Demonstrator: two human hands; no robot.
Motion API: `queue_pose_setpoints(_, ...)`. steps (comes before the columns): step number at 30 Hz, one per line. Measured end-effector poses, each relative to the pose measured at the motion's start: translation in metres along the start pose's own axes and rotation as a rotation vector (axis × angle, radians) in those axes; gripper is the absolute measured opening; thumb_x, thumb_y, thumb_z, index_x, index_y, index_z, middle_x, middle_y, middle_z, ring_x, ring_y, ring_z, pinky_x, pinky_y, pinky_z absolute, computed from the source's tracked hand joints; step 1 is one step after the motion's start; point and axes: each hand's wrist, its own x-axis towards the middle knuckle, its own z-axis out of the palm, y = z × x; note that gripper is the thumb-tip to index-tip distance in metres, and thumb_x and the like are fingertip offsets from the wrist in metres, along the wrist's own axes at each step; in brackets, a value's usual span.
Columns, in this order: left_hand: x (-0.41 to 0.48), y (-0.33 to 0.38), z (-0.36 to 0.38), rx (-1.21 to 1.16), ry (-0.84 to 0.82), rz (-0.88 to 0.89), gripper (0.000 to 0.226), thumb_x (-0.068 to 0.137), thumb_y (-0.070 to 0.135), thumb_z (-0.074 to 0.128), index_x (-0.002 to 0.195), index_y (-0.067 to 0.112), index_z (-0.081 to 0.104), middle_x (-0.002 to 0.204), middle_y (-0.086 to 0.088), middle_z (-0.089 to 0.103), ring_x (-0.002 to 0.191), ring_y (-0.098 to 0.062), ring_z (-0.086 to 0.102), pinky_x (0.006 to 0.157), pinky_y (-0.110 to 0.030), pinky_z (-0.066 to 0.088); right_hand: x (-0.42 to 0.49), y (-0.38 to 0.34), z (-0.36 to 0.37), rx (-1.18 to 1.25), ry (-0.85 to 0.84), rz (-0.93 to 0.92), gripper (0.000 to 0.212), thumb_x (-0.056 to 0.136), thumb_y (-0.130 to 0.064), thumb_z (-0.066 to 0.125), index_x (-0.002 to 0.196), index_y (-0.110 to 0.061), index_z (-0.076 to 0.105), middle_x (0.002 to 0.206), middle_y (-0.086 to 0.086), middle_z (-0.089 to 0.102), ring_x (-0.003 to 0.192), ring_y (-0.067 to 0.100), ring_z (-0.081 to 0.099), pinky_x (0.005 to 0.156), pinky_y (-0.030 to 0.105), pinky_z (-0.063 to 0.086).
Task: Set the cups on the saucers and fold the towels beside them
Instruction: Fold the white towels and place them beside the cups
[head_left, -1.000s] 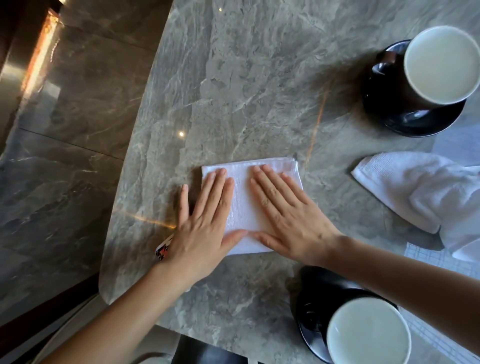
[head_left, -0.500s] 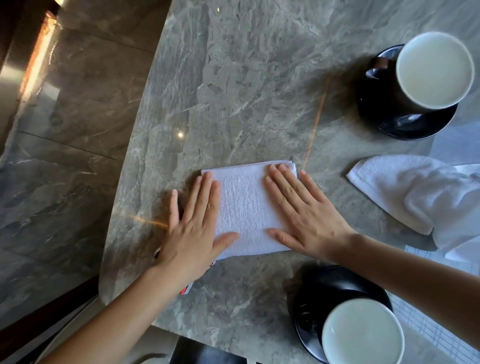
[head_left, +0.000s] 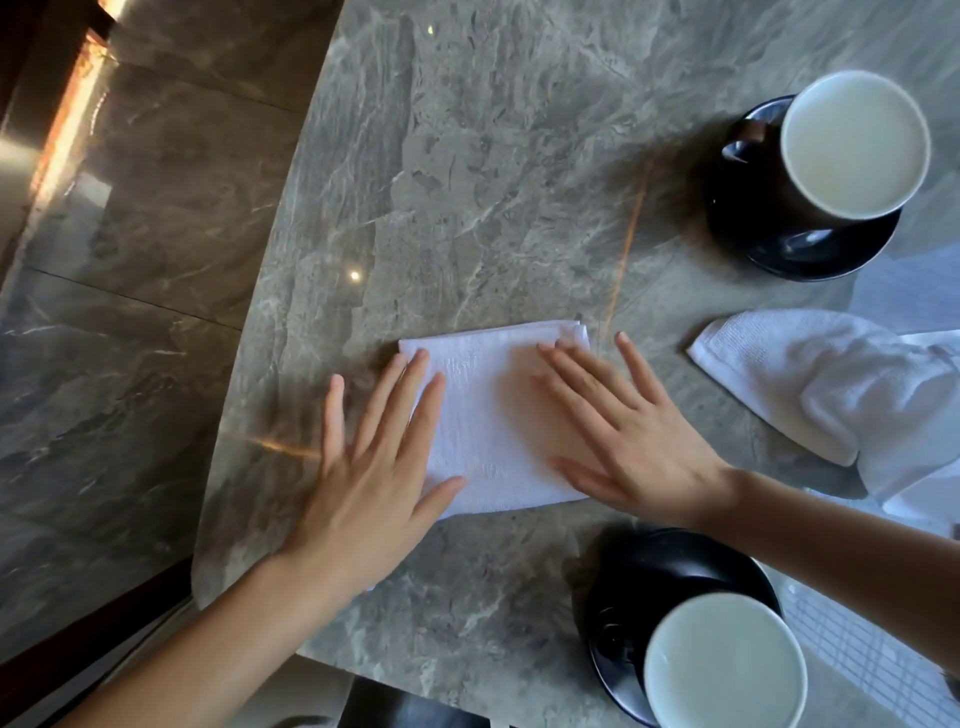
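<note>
Nearest to us, a dark-walled cup with a pale inside (head_left: 724, 670) stands on a glossy black saucer (head_left: 628, 577) at the near right of the grey veined marble table (head_left: 493, 182). The frame's lower edge cuts off the cup, and we cannot make out its handle in the dark patch to its left. Right of the saucer a pale checked sheet (head_left: 857, 649) shows in part under the right forearm.

The left hand (head_left: 374, 478) lies flat, its fingers straight and spread. Its thumb and two fingers rest on the left part of a folded white terry towel (head_left: 488, 415), and its outer fingers rest on bare marble. The right hand (head_left: 634, 441) is also flat and splayed over the towel's right part, with the little finger on the table just past the towel's edge. This hand is smeared, so we cannot tell how firmly it presses.

The folded towel sits mid-table, left of the near saucer. It is close to square, with its edges slightly skewed to the table edge, so we give it no long axis. Stacked layers show at its far right corner.

Further right, well apart, a loose white towel (head_left: 810, 384) lies crumpled, its long axis left to right and one corner pointing left. The frame edge cuts it off.

Farthest, a second dark cup with a pale inside (head_left: 854, 143) sits on a second black saucer (head_left: 810, 254), its handle pointing left.
</note>
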Motion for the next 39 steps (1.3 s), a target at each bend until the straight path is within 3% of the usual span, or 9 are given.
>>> queue_pose_setpoints(3, -0.023, -0.001, -0.004, -0.109, 0.132, 0.141, 0.049, 0.088, 0.043, 0.046, 0.129, 0.016, 0.045, 0.133, 0.004, 0.049, 0.133, -0.016, 0.038, 0.117, -0.052, 0.005, -0.023, 0.004, -0.002, 0.056, 0.179, -0.177, 0.028, 0.091, -0.035, 0.055, 0.114, -0.019, 0.054, 0.121, 0.005, 0.065, 0.118, 0.024, 0.051, 0.113, 0.055, 0.023)
queue_pose_setpoints(5, -0.033, 0.001, -0.001, -0.148, 0.099, 0.175, 0.047, 0.086, 0.039, 0.05, 0.126, 0.016, 0.046, 0.127, 0.005, 0.055, 0.128, -0.015, 0.043, 0.117, -0.052, 0.007, -0.034, 0.004, 0.0, 0.083, 0.183, -0.233, 0.019, 0.09, -0.033, 0.059, 0.105, -0.022, 0.056, 0.105, 0.003, 0.069, 0.107, 0.021, 0.054, 0.108, 0.052, 0.032)
queue_pose_setpoints(15, -0.016, 0.004, 0.019, -0.114, 0.084, 0.142, 0.042, 0.078, 0.038, 0.058, 0.115, 0.02, 0.054, 0.113, 0.003, 0.053, 0.111, -0.019, 0.048, 0.105, -0.039, 0.027, -0.019, 0.029, -0.004, 0.168, 0.057, -0.283, 0.022, 0.091, -0.023, 0.055, 0.098, -0.008, 0.07, 0.109, 0.008, 0.068, 0.104, 0.028, 0.063, 0.093, 0.043, 0.049)
queue_pose_setpoints(19, -0.011, 0.009, 0.018, -0.149, 0.13, 0.077, 0.04, 0.075, 0.041, 0.058, 0.111, 0.023, 0.053, 0.111, 0.004, 0.052, 0.103, -0.02, 0.053, 0.09, -0.034, 0.03, -0.01, 0.024, -0.01, 0.452, 0.192, 0.005, 0.013, 0.086, -0.007, 0.057, 0.097, -0.013, 0.058, 0.097, 0.009, 0.067, 0.092, 0.03, 0.065, 0.078, 0.046, 0.051)
queue_pose_setpoints(23, -0.003, 0.022, 0.013, -0.273, 0.186, -0.053, 0.032, 0.072, 0.027, 0.065, 0.102, 0.022, 0.056, 0.101, 0.006, 0.059, 0.093, -0.019, 0.059, 0.083, -0.031, 0.031, -0.001, 0.01, -0.013, 0.721, 0.364, 0.146, 0.013, 0.095, -0.013, 0.044, 0.106, -0.019, 0.048, 0.103, 0.009, 0.066, 0.099, 0.022, 0.063, 0.091, 0.043, 0.049)
queue_pose_setpoints(26, 0.003, 0.038, 0.006, -0.498, 0.214, -0.163, 0.02, 0.077, 0.021, 0.057, 0.097, 0.018, 0.058, 0.099, 0.004, 0.059, 0.086, -0.022, 0.061, 0.077, -0.031, 0.038, 0.007, 0.007, -0.015, 0.824, 0.48, 0.208, 0.02, 0.1, -0.017, 0.036, 0.114, -0.031, 0.043, 0.104, 0.007, 0.066, 0.1, 0.023, 0.064, 0.084, 0.045, 0.05)
queue_pose_setpoints(30, 0.004, 0.068, -0.003, -0.774, 0.183, -0.216, 0.01, 0.086, 0.026, 0.052, 0.086, 0.017, 0.049, 0.086, 0.006, 0.054, 0.079, -0.029, 0.058, 0.065, -0.038, 0.045, 0.016, 0.025, -0.015, 0.784, 0.531, 0.321, 0.024, 0.102, -0.029, 0.032, 0.12, -0.044, 0.038, 0.101, 0.004, 0.063, 0.092, 0.025, 0.066, 0.078, 0.049, 0.051)
queue_pose_setpoints(34, -0.002, 0.092, -0.003, -0.92, 0.143, -0.289, 0.019, 0.089, 0.033, 0.046, 0.079, 0.02, 0.036, 0.051, 0.008, 0.025, 0.06, -0.037, 0.047, 0.052, -0.031, 0.025, 0.02, 0.04, -0.015, 0.651, 0.467, 0.342, 0.02, 0.1, -0.032, 0.03, 0.117, -0.039, 0.037, 0.098, -0.024, 0.049, 0.082, 0.003, 0.056, 0.071, 0.032, 0.048)
queue_pose_setpoints(39, -0.006, 0.099, 0.001, -1.181, 0.094, -0.339, 0.032, 0.09, 0.035, 0.041, 0.093, 0.005, 0.049, 0.074, -0.017, 0.055, 0.077, -0.036, 0.053, 0.069, -0.05, 0.044, 0.024, 0.045, -0.015, 0.539, 0.395, 0.306, 0.018, 0.096, -0.024, 0.035, 0.112, -0.028, 0.041, 0.106, -0.013, 0.053, 0.079, 0.014, 0.058, 0.067, 0.028, 0.045)
